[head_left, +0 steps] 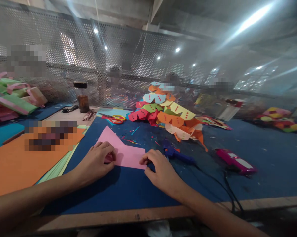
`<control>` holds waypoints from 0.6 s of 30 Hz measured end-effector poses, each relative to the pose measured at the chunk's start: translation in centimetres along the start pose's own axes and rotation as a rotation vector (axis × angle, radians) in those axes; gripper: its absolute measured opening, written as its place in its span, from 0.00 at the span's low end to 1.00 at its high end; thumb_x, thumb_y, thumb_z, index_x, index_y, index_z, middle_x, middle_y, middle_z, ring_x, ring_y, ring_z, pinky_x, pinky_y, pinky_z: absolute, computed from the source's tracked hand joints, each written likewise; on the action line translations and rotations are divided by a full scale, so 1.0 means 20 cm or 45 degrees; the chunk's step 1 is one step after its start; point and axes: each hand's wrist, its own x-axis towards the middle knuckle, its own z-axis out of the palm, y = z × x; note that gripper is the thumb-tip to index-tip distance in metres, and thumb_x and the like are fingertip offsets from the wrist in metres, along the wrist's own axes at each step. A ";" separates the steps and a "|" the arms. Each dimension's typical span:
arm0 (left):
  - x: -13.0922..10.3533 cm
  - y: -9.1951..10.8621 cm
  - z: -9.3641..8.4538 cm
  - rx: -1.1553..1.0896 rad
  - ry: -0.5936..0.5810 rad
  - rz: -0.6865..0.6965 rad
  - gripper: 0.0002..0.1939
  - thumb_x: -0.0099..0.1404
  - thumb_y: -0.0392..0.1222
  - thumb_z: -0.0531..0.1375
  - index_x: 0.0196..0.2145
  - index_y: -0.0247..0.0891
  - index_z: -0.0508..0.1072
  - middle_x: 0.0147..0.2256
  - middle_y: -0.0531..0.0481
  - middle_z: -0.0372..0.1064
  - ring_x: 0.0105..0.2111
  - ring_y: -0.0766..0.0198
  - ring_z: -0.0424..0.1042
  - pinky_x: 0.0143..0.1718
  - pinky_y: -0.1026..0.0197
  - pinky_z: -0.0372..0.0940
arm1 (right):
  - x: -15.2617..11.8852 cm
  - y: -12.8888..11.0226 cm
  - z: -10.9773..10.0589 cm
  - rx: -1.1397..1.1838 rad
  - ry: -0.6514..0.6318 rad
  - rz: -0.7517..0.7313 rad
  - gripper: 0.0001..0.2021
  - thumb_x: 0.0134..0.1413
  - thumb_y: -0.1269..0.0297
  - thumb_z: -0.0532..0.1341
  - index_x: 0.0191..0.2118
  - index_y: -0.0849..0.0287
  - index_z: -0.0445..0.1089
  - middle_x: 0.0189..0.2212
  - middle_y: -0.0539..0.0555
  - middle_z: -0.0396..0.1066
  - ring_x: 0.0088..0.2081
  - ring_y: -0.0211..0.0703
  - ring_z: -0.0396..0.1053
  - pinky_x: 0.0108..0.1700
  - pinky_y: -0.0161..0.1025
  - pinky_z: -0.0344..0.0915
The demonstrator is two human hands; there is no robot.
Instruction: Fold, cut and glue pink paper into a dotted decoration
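A pink sheet of paper [130,156], folded so that one corner rises to a point at the far left, lies on the blue table top [109,194]. My left hand [101,159] has its fingers curled over the paper's left part, gripping it there. At the right edge, my right hand [159,166] pinches the paper near its corner between thumb and fingers. Just beyond my right hand lies a blue glue gun [178,154] with a black cord.
Orange sheets [12,164] over pale green ones lie at the left. Scissors [116,119], paper scraps, a heap of folded coloured paper shapes [170,115] and a lidded jar [83,98] stand farther back. A magenta box [236,162] sits at the right. Perforated metal panels [138,56] rise behind.
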 end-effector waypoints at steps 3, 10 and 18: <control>0.00 0.00 -0.01 -0.008 -0.002 -0.011 0.10 0.56 0.32 0.56 0.33 0.44 0.72 0.39 0.50 0.73 0.45 0.51 0.70 0.48 0.47 0.64 | 0.00 0.00 0.00 -0.001 0.003 -0.001 0.17 0.42 0.84 0.56 0.36 0.56 0.70 0.38 0.52 0.73 0.44 0.48 0.67 0.46 0.46 0.59; -0.02 -0.04 -0.02 -0.030 -0.015 -0.017 0.14 0.54 0.30 0.55 0.36 0.43 0.72 0.40 0.50 0.74 0.45 0.51 0.69 0.47 0.48 0.64 | -0.01 0.01 0.00 -0.015 0.004 -0.005 0.17 0.43 0.84 0.57 0.36 0.57 0.70 0.38 0.52 0.72 0.44 0.49 0.67 0.47 0.47 0.59; -0.05 -0.09 -0.05 -0.055 0.015 -0.071 0.14 0.56 0.33 0.55 0.38 0.44 0.74 0.41 0.49 0.75 0.45 0.51 0.69 0.49 0.48 0.64 | -0.01 0.01 0.01 -0.013 0.006 -0.005 0.17 0.43 0.85 0.57 0.36 0.57 0.70 0.38 0.53 0.72 0.44 0.49 0.67 0.47 0.47 0.60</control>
